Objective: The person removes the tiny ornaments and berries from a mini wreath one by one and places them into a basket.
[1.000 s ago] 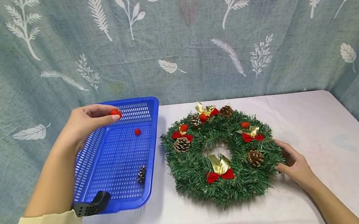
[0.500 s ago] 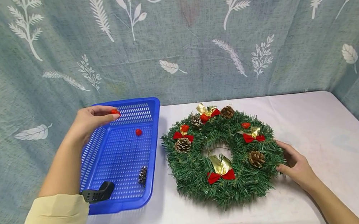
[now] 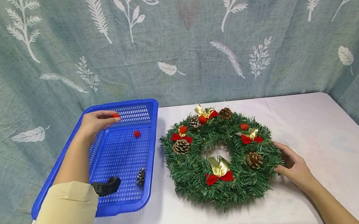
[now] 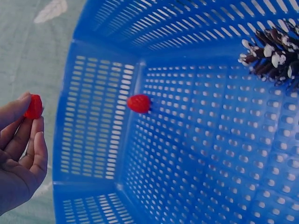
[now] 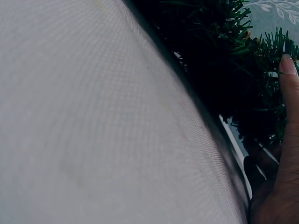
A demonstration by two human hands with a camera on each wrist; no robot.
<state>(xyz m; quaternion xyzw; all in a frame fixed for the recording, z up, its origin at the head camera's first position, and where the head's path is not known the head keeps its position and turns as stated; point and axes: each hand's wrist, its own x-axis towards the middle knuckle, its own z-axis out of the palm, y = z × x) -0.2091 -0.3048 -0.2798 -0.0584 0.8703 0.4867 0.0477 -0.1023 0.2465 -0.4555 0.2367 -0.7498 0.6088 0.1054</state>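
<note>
Between the thumb and fingertips of my left hand (image 3: 93, 125) is a small red artificial berry (image 4: 34, 106), pinched above the far part of a blue plastic basket (image 3: 120, 207). A second red berry (image 3: 137, 133) lies on the basket floor, and a white-tipped pinecone (image 3: 141, 177) is near its right wall. To the right, a green Christmas wreath (image 3: 192, 175) lies on the table, decorated with bows, pinecones and berries. My right hand (image 3: 295, 167) grips its right edge, thumb on the greenery; the other fingers are partly hidden beneath it.
A white cloth (image 3: 328, 141) covers the table. Behind stands a grey-green curtain (image 3: 195, 70) with white leaf prints. On the left wrist sits a black strap mount (image 3: 107, 186), below which a yellow sleeve (image 3: 63, 217) crosses the basket's near left corner.
My left forearm has swung rightward over the basket, baring its left rim, while the pinched berry stays nearly in place. The right hand and the wreath have not visibly moved.
</note>
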